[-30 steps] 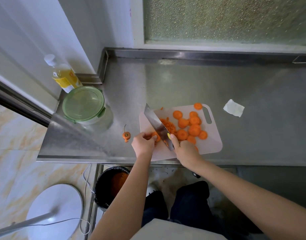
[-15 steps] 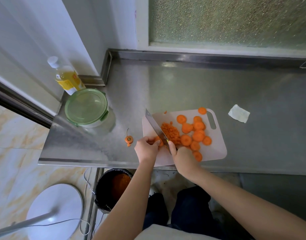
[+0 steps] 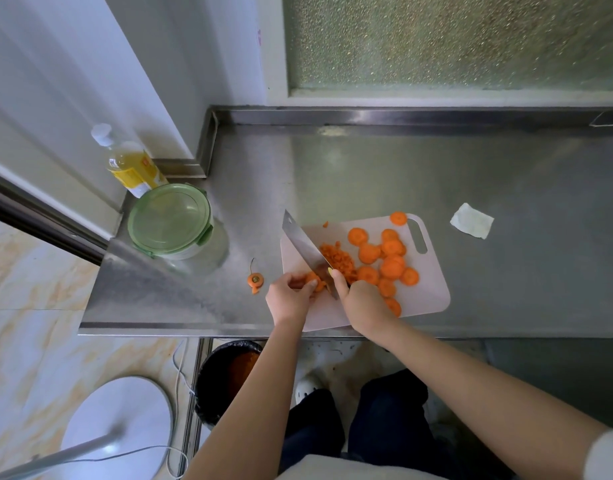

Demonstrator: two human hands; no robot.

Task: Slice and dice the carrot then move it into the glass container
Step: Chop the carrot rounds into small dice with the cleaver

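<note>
A pale pink cutting board (image 3: 433, 292) lies on the steel counter (image 3: 367, 181). Several round carrot slices (image 3: 389, 259) cover its right half, and a heap of diced carrot (image 3: 336, 256) sits near the middle. My right hand (image 3: 362, 301) grips the handle of a cleaver (image 3: 303, 245), forefinger on the blade, the blade down on the board. My left hand (image 3: 289, 296) holds carrot pieces (image 3: 313, 280) against the blade's left side with curled fingers. The glass container (image 3: 180, 233) with a green lid stands at the counter's left end.
A cut-off carrot top (image 3: 255, 280) lies on the counter left of the board. An oil bottle (image 3: 128, 164) stands behind the container. A folded white tissue (image 3: 472, 220) lies at the right. A black bin (image 3: 225, 375) sits below the counter edge.
The cleaver has kept chopping at the board's left side, dropping from raised to down against the carrot. The left hand stays on the pieces. The camera view has shifted slightly.
</note>
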